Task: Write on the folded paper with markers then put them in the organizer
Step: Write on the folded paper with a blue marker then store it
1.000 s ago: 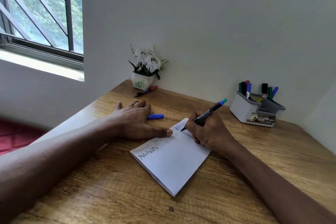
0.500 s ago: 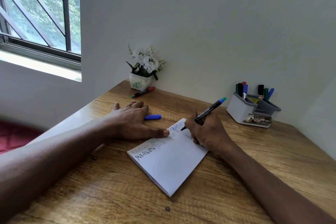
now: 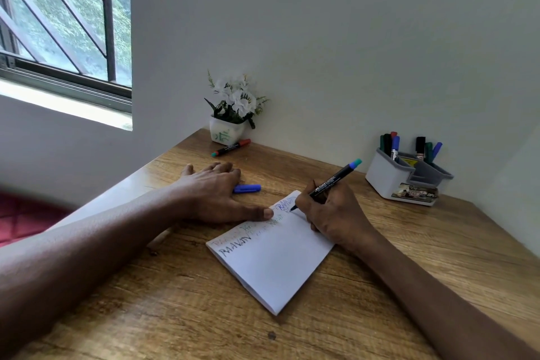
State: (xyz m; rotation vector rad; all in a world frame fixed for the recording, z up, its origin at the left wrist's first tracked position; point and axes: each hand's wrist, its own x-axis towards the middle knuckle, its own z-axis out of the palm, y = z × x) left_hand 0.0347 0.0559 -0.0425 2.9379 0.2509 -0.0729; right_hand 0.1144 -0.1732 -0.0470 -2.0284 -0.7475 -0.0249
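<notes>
Near the middle of the wooden worktop (image 3: 380, 286) lies the folded paper (image 3: 271, 257), a white sheet doubled over, with words in several colours along its far edge. I judge it light and limp, so it would likely skate on the smooth wood under a pen stroke. Pinning it flat suits it better than pinching. For lifting, the folded edge nearest the camera should be the stiffest place to take hold.

The left hand (image 3: 216, 196) lies flat with fingers straight, its thumb pressing the paper's far left edge. The right hand (image 3: 333, 213) grips a black-barrelled marker (image 3: 330, 181) in a writing hold low on the barrel, with the tip on the paper's far corner beside blue lettering. The marker looks rigid, light and smooth. Its tip is bare, so it will probably need capping before storage, and fresh ink could smear under the heel of the hand.

Partly under the left fingers lies what seems to be a blue cap (image 3: 248, 188); its covered end cannot be made out. A red-capped marker (image 3: 230, 147) lies farther back, just in front of a small white flower pot (image 3: 226, 133) against the wall. The grey organizer (image 3: 391, 181) stands at the far right, well apart from the paper, with several markers upright in it. Nothing stands between paper and organizer. The pot looks the likeliest thing to be knocked when reaching for the red-capped marker.
</notes>
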